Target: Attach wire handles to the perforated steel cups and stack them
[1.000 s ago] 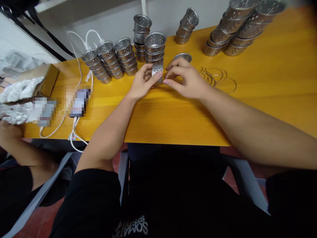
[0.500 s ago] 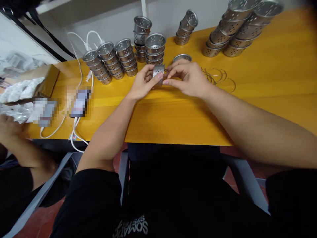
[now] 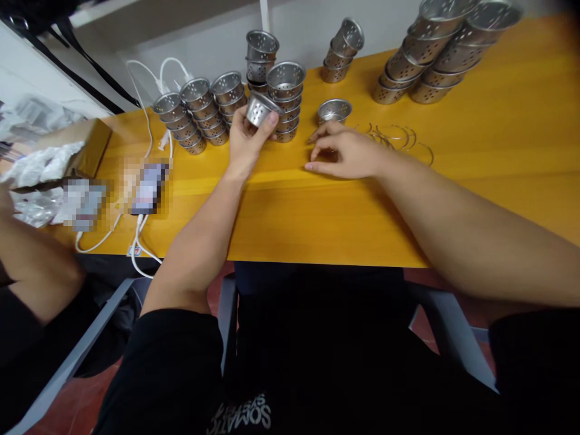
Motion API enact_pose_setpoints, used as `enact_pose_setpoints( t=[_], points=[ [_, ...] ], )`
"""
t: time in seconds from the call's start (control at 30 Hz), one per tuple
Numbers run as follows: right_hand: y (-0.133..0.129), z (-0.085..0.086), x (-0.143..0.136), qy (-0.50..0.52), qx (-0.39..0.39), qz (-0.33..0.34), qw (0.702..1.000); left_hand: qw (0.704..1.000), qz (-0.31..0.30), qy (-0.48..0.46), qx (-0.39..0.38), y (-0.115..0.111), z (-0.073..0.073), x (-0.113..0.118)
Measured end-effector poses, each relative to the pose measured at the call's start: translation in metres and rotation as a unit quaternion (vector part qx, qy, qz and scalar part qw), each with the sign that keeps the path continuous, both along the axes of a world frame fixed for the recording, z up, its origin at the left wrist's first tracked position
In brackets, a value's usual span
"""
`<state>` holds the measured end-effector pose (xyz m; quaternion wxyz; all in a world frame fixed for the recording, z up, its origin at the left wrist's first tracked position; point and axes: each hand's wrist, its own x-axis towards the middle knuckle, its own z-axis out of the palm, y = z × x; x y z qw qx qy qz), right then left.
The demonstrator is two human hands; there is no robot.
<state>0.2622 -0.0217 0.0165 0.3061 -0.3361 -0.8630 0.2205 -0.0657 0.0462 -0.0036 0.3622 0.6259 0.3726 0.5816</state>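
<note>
My left hand (image 3: 247,140) is closed around a small perforated metal cup (image 3: 260,111), held tilted in front of the stacks. Close behind it rises a stack of the same cups (image 3: 286,90); whether the two touch I cannot tell. My right hand (image 3: 342,150) hovers low over the table, fingers loosely curled and apart, with nothing seen in them. Just beyond its knuckles a single perforated cup (image 3: 334,110) stands upright. Several thin wire rings (image 3: 399,138) lie to the right of that cup, partly behind my right wrist.
More cup stacks (image 3: 197,106) line the back left, with taller leaning ones (image 3: 419,51) at the back right. A phone (image 3: 148,188) with white cables lies on the wooden table (image 3: 312,223). At the far left are a cardboard box (image 3: 93,145) and another person's arm (image 3: 38,260).
My left hand has carried the cup left and away toward the stacks, tilting it more upright. My right hand has let go of it and stays near its place, fingers looser.
</note>
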Motion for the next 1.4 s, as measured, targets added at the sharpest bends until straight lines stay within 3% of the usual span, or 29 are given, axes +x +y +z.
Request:
enact_pose_setpoints(
  t=[0.17, 0.37, 0.47, 0.67, 0.77, 1.0, 1.1, 1.23, 1.4],
  points=[
    [0.001, -0.012, -0.009, 0.009, 0.025, -0.052, 0.998, 0.999, 0.035, 0.008, 0.018, 0.013, -0.007, -0.005],
    [0.010, -0.024, -0.019, 0.045, -0.001, -0.072, 0.996, 0.999, -0.027, -0.004, -0.044, 0.033, -0.031, -0.010],
    [0.016, -0.029, -0.020, 0.079, -0.023, -0.054, 0.995, 0.995, -0.064, 0.006, -0.072, 0.036, -0.035, -0.014],
    [0.017, -0.031, -0.016, 0.084, -0.033, -0.047, 0.995, 0.994, -0.075, 0.059, -0.058, 0.036, -0.037, -0.016],
    [0.015, -0.028, -0.014, 0.067, -0.034, -0.053, 0.996, 0.994, -0.072, 0.062, -0.062, 0.028, -0.031, -0.011],
    [0.015, -0.027, -0.016, 0.050, -0.031, -0.057, 0.997, 0.997, -0.007, 0.011, -0.078, -0.002, 0.001, -0.002],
    [0.014, -0.026, -0.016, 0.052, -0.033, -0.053, 0.997, 0.997, 0.003, 0.001, -0.082, -0.004, 0.005, -0.002],
    [0.011, -0.021, -0.016, 0.048, -0.042, -0.042, 0.997, 0.997, -0.028, 0.004, -0.077, -0.009, 0.005, -0.001],
    [0.009, -0.018, -0.022, 0.031, -0.032, -0.030, 0.999, 0.986, -0.116, 0.115, -0.030, -0.036, 0.017, 0.010]
  ],
)
